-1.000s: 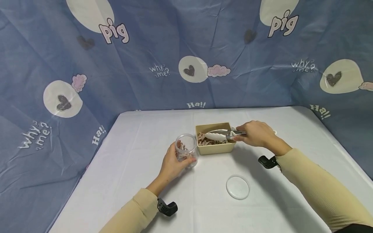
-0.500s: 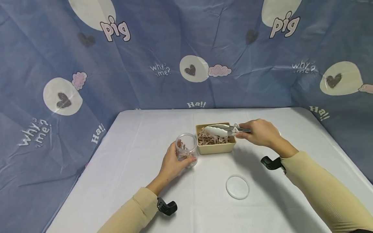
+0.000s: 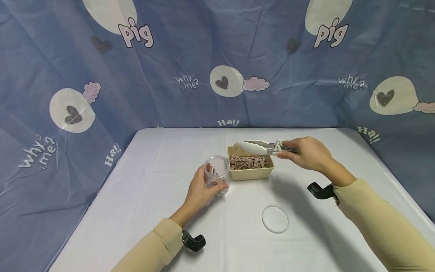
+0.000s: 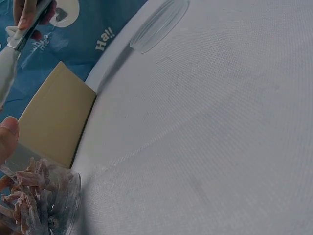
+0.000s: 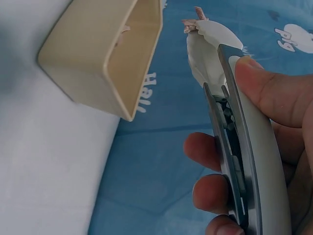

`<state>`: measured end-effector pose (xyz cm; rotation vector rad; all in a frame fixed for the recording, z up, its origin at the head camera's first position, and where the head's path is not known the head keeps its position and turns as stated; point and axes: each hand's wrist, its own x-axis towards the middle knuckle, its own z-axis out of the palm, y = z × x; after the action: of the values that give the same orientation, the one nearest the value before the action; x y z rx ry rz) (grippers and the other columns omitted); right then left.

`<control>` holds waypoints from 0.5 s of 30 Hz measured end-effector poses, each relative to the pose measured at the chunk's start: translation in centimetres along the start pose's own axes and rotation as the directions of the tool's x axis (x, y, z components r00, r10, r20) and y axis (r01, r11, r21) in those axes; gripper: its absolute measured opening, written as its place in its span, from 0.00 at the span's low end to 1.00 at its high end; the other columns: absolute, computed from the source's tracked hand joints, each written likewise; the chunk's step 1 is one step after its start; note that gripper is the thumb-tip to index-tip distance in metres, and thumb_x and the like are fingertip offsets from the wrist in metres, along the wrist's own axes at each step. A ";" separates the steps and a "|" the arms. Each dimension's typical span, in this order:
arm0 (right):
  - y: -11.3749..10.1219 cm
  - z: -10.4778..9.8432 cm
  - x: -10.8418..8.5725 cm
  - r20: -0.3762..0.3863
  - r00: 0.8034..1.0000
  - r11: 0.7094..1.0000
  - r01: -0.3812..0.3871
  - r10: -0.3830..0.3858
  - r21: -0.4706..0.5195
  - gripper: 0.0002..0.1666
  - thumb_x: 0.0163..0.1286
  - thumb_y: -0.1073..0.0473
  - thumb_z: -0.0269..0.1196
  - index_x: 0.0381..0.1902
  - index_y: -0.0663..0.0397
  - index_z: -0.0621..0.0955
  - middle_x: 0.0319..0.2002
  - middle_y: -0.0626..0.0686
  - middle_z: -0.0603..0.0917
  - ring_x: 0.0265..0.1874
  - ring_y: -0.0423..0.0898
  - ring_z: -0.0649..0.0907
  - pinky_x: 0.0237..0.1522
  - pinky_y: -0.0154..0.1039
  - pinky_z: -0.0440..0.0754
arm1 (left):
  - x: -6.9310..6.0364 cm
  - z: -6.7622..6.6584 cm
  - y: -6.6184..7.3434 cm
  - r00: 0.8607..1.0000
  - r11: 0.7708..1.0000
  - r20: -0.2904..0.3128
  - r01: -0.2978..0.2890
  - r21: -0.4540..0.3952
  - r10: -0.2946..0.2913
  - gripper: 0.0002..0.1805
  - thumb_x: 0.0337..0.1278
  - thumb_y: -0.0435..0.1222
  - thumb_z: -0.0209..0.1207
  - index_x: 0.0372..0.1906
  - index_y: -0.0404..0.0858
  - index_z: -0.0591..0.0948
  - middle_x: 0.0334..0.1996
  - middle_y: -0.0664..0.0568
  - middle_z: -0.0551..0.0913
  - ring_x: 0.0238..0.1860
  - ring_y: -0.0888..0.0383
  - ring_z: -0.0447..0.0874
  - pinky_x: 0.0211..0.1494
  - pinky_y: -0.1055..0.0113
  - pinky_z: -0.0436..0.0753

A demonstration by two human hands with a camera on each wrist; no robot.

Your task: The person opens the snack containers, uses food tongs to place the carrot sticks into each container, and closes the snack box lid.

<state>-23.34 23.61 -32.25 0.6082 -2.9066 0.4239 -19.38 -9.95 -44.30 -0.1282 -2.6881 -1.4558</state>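
Note:
My left hand (image 3: 198, 192) grips a clear plastic jar (image 3: 222, 180) standing on the table, partly filled with brownish dried strips (image 4: 29, 191). Touching or close beside the jar is a cream rectangular box (image 3: 251, 175) with a layer of similar strips (image 3: 249, 162) inside. Above the box, my right hand (image 3: 310, 154) holds metal tongs (image 3: 255, 147) with white scalloped tips, pressed nearly together. A small bit of strip (image 5: 193, 23) sticks out from the tong tips in the right wrist view. In the left wrist view, only the thumb (image 4: 7, 137) shows clearly by the jar.
A round clear lid (image 3: 275, 219) lies flat on the white-covered table (image 3: 170, 170), in front of the box and to its right. A blue printed cloth (image 3: 190, 105) hangs behind the table and along its sides.
My right hand has raised the tongs out of the strips to above the box's rim, with a piece at their tips. The left hand and jar stay put.

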 end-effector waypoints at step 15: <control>-2.3 -1.2 -0.3 -0.129 0.980 0.987 0.156 -0.151 0.032 0.25 0.63 0.47 0.69 0.54 0.54 0.85 0.47 0.56 0.89 0.47 0.57 0.87 0.48 0.57 0.82 | 0.0 0.1 0.0 1.000 1.000 -0.010 0.006 -0.002 -0.006 0.51 0.45 0.50 0.74 0.72 0.38 0.61 0.67 0.43 0.72 0.68 0.44 0.71 0.72 0.48 0.70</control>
<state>-22.08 22.11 -30.58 0.7762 -2.7137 0.4855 -19.41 -9.88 -44.40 -0.1132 -2.6812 -1.4574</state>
